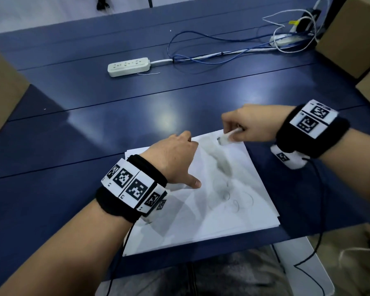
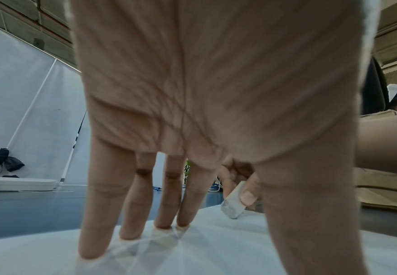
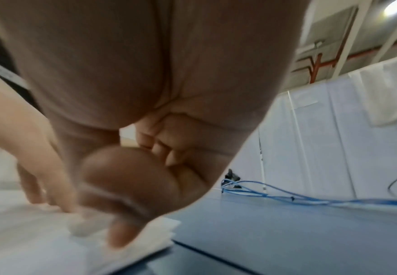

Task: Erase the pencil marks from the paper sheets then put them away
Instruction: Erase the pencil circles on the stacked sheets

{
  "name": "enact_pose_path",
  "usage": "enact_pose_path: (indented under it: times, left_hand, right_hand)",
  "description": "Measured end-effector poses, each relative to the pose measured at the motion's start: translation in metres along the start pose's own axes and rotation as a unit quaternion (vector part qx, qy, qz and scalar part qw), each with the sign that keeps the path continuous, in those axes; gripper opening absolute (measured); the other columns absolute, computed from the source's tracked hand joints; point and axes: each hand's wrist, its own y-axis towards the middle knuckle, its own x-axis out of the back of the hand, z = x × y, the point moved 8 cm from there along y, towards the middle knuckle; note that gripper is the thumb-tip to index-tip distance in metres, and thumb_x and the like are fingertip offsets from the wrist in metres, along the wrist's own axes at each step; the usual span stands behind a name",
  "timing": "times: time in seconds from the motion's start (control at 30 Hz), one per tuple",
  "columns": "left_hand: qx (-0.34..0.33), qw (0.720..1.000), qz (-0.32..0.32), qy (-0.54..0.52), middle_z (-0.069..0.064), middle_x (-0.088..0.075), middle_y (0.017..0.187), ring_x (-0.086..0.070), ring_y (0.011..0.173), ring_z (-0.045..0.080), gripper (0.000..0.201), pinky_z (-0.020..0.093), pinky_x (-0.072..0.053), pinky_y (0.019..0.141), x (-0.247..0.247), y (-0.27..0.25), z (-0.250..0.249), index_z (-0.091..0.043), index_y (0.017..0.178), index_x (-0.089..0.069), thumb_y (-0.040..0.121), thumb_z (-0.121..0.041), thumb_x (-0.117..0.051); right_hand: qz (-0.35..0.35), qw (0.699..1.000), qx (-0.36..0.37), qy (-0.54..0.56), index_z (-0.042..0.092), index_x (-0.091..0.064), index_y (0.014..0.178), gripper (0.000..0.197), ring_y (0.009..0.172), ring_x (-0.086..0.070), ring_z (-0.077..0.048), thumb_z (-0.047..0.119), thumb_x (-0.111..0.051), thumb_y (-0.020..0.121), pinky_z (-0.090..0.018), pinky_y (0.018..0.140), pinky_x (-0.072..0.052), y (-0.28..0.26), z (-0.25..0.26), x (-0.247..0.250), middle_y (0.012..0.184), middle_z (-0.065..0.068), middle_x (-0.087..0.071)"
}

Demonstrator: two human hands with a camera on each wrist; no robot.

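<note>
A stack of white paper sheets [image 1: 222, 210] lies on the blue table [image 1: 94, 129] near its front edge, with faint looping pencil marks [image 1: 233, 199] on the top sheet. My left hand [image 1: 175, 159] presses flat on the sheet, its straight fingers [image 2: 103, 214] spread on the paper [image 2: 193, 251]. My right hand [image 1: 244, 124] pinches a white eraser [image 1: 224, 139] and holds its tip on the sheet's far corner. The eraser [image 2: 234, 202] also shows beside my left thumb. In the right wrist view the eraser [image 3: 79, 225] is blurred under the curled fingers.
A white power strip [image 1: 128, 66] lies at the table's middle back, with blue and white cables [image 1: 222, 52] running right to another strip. Cardboard boxes [image 1: 355, 35] stand at the right and a box [image 1: 2, 90] at the left. Black wrist cables [image 1: 316, 242] hang off the front edge.
</note>
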Motion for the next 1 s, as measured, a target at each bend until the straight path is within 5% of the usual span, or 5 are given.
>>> enact_pose_path:
  times: [0.2, 0.43, 0.6, 0.8, 1.0]
  left_hand:
    - [0.004, 1.000, -0.010, 0.017, -0.005, -0.044, 0.124, -0.049, 0.112, 0.018, 0.088, 0.034, -0.046, 0.073, 0.000, -0.002, 0.004, -0.022, 0.137, -0.047, 0.069, -0.072, -0.069]
    - [-0.001, 1.000, -0.023, -0.009, -0.013, -0.049, 0.112, -0.054, 0.103, 0.013, 0.085, 0.036, -0.052, 0.076, 0.004, -0.006, 0.013, -0.029, 0.132, -0.051, 0.062, -0.074, -0.071]
    - [-0.005, 1.000, -0.019, -0.016, -0.015, -0.048, 0.128, -0.050, 0.119, 0.011, 0.094, 0.038, -0.051, 0.087, 0.000, -0.010, 0.019, -0.033, 0.145, -0.040, 0.065, -0.071, -0.072]
    - [-0.010, 0.999, -0.035, -0.030, -0.016, -0.049, 0.128, -0.050, 0.120, 0.012, 0.097, 0.035, -0.050, 0.087, 0.000, -0.010, 0.018, -0.034, 0.146, -0.036, 0.064, -0.070, -0.074]
    - [-0.011, 0.997, -0.051, -0.061, -0.017, -0.042, 0.147, -0.043, 0.133, 0.011, 0.114, 0.037, -0.047, 0.097, 0.000, -0.010, 0.020, -0.030, 0.154, -0.018, 0.064, -0.066, -0.078]
  right_hand:
    - [0.158, 0.979, 0.029, 0.127, 0.031, -0.062, 0.088, 0.019, 0.051, -0.058, -0.021, 0.047, -0.065, 0.080, -0.043, 0.049, -0.055, -0.031, 0.021, -0.040, 0.066, 0.002, -0.065]
    - [-0.016, 1.000, -0.001, 0.001, 0.024, -0.060, 0.097, 0.032, 0.078, -0.058, -0.017, 0.053, -0.057, 0.084, -0.035, 0.072, -0.051, -0.002, -0.002, 0.002, 0.083, 0.008, -0.067]
    - [0.162, 0.980, 0.032, 0.114, 0.030, -0.062, 0.088, 0.042, 0.058, -0.061, -0.024, 0.067, -0.063, 0.069, -0.046, 0.055, -0.056, -0.027, 0.023, -0.038, 0.073, 0.003, -0.067]
    - [-0.022, 0.999, 0.002, 0.025, 0.025, -0.059, 0.091, 0.040, 0.071, -0.063, -0.020, 0.063, -0.055, 0.078, -0.035, 0.066, -0.050, 0.008, -0.004, 0.007, 0.073, 0.011, -0.064]
    - [0.174, 0.976, 0.033, 0.129, 0.029, -0.064, 0.085, 0.032, 0.055, -0.059, -0.024, 0.059, -0.070, 0.075, -0.042, 0.051, -0.055, -0.026, 0.023, -0.039, 0.072, -0.001, -0.067]
